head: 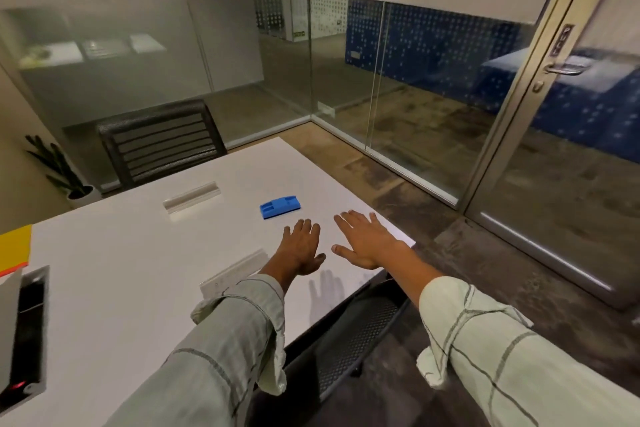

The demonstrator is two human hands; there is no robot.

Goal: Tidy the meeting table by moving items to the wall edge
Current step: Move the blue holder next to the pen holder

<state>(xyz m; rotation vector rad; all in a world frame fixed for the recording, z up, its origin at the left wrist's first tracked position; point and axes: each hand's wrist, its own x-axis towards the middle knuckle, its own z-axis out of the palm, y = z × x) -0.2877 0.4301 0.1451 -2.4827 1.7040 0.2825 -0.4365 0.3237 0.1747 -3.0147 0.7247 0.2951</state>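
Note:
A blue eraser-like block (280,206) lies on the white meeting table (138,260), towards its far right side. My left hand (302,248) hovers palm down just short of the block, fingers spread and empty. My right hand (363,242) is stretched out beside it, over the table's right corner, also flat and empty. Two long pale name-plate holders lie on the table: one (191,198) further away, left of the block, and one (235,272) near my left forearm, partly hidden by my sleeve.
A yellow folder (14,248) and a recessed cable box (29,329) sit at the table's left. A black mesh chair (162,140) stands at the far end, another (353,333) below the near right edge. Glass walls, a door (561,69) and a potted plant (59,166) surround the table.

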